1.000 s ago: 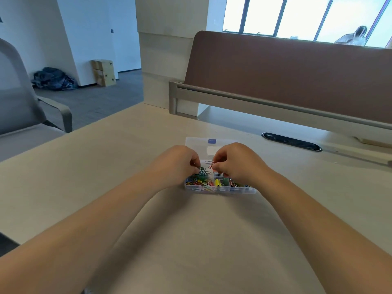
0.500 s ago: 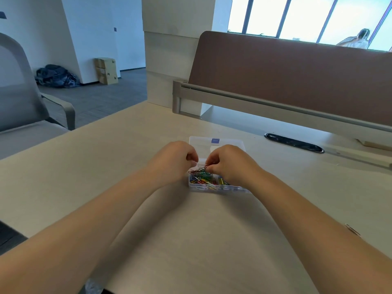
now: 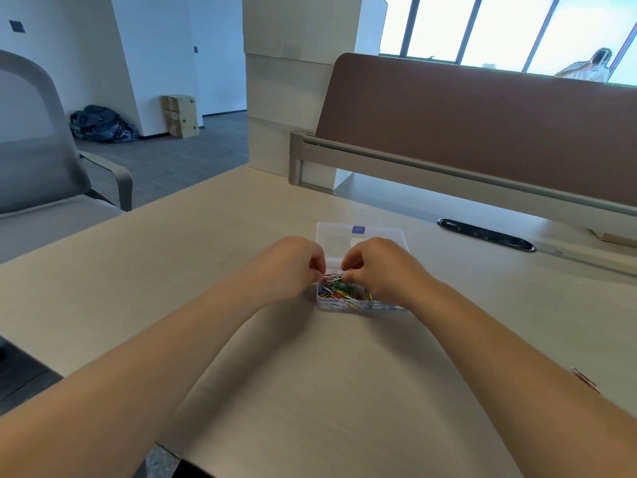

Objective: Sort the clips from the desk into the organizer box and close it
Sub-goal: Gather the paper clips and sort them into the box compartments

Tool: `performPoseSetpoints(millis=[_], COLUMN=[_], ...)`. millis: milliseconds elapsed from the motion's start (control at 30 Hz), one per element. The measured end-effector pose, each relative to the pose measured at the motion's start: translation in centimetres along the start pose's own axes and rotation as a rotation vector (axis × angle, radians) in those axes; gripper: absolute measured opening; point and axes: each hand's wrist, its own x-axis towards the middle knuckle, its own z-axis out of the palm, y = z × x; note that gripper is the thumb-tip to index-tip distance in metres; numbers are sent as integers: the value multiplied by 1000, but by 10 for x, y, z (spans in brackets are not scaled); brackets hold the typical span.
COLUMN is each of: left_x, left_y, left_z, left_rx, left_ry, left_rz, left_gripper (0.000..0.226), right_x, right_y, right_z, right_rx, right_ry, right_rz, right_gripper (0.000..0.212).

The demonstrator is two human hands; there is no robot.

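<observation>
1. One view is available, the head camera. Clock directions are read on the desk point(image 3: 172, 270) surface from the organizer box point(image 3: 358, 308), with 12 o'clock pointing away from the person.
2. The organizer box is a clear plastic tray. It rests on the desk directly ahead of the person, between the two forearms.
3. The lid point(image 3: 360, 232) is open. It lies at the tray's 12 o'clock side and carries a small blue tab at its far edge.
4. Coloured clips point(image 3: 339, 294) fill the visible compartments. The dividers are too small to tell apart.
5. Left hand point(image 3: 293, 263): located at 9 o'clock of the tray. Its fingers are curled, and the fingertips pinch a clump of clips point(image 3: 333, 276) just above the tray's far left compartment.
6. Right hand point(image 3: 379, 267): located over the tray's centre and 3 o'clock portion, covering it. Its fingers are curled, and the fingertips pinch the same clump from the opposite side.
7. One loose clip point(image 3: 584, 379), reddish, lies on the desk at 4 o'clock, just beside the right forearm and well apart from the tray.
8. A cable grommet point(image 3: 486, 234) is set in the desk at 2 o'clock, in front of the brown partition point(image 3: 482, 132).
9. A grey chair point(image 3: 41, 167) stands at 10 o'clock, off the desk.
</observation>
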Motion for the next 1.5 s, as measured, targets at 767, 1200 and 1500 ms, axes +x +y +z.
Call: performPoseSetpoints(millis=[767, 1200, 1500], left_x=[4, -33, -33], left_y=[27, 162, 231], left_z=[4, 34, 95], left_rx=[79, 24, 92], left_ry=[46, -45, -234], left_rz=[24, 243, 360], left_gripper=[19, 17, 34], right_x=[-11, -142, -218], right_y=[8, 80, 151], right_z=[-2, -59, -82], right_rx=[-51, -56, -90], right_ry=[69, 96, 3], right_rz=[0, 201, 425], right_gripper=[13, 18, 35])
